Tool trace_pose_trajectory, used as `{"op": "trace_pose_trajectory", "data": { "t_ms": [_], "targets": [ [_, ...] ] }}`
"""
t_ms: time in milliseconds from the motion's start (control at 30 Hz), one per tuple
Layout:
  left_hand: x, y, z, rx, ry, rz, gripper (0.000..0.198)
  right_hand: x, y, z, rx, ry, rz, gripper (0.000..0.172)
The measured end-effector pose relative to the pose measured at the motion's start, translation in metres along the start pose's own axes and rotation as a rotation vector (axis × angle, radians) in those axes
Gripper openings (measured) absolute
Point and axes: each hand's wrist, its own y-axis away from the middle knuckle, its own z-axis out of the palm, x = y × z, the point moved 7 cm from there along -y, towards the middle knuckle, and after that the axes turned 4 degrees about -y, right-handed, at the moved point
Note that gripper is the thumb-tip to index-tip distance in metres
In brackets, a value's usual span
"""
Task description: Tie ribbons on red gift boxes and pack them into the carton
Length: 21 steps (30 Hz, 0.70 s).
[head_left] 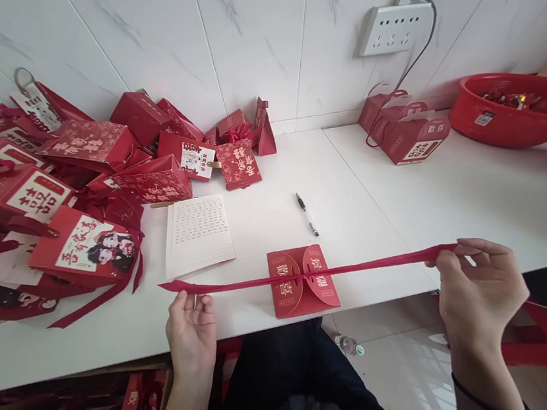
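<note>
A small red box (306,297) with gold characters lies at the table's front edge. A dark red ribbon (380,263) is knotted at the middle of its top and stretches out straight to both sides. Near the left end of the ribbon, my left hand (191,325) pinches it between thumb and fingers. My right hand (478,289) grips the other end, with thumb and forefinger pressed together and the other fingers bent. Neither hand touches the box.
Many red gift boxes (89,144) are piled at the left. A written notebook (197,234) and a pen (307,214) lie behind the ribbon. Folded boxes (415,138) and a red basin (493,128) stand at the back right, below a wall socket (394,29).
</note>
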Motion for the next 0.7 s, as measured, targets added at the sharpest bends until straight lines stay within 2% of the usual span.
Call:
{"op": "trace_pose_trajectory", "data": {
  "t_ms": [300, 433, 500, 567, 633, 700],
  "targets": [
    [-0.001, -0.002, -0.013, 0.068, -0.061, -0.011, 0.014, 0.015, 0.001, 0.002, -0.070, 0.090, 0.088, 0.022],
    [-0.001, -0.005, -0.018, 0.049, -0.192, -0.060, 0.012, 0.024, 0.000, 0.007, -0.204, 0.193, 0.157, 0.026],
    [0.006, -0.010, -0.023, 0.032, -0.241, -0.030, 0.007, 0.030, -0.002, 0.007, -0.283, 0.271, 0.213, 0.029],
    [0.027, -0.013, -0.030, 0.065, -0.252, 0.178, 0.011, 0.032, -0.005, 0.002, -0.312, 0.365, 0.236, 0.030],
    [0.056, -0.009, -0.032, 0.074, -0.273, 0.528, 0.018, 0.028, -0.009, -0.003, -0.273, 0.471, 0.192, 0.027],
    [0.076, 0.004, -0.019, -0.051, -0.380, 0.820, 0.017, 0.017, -0.009, -0.001, -0.244, 0.508, 0.093, 0.023]
  ]
}}
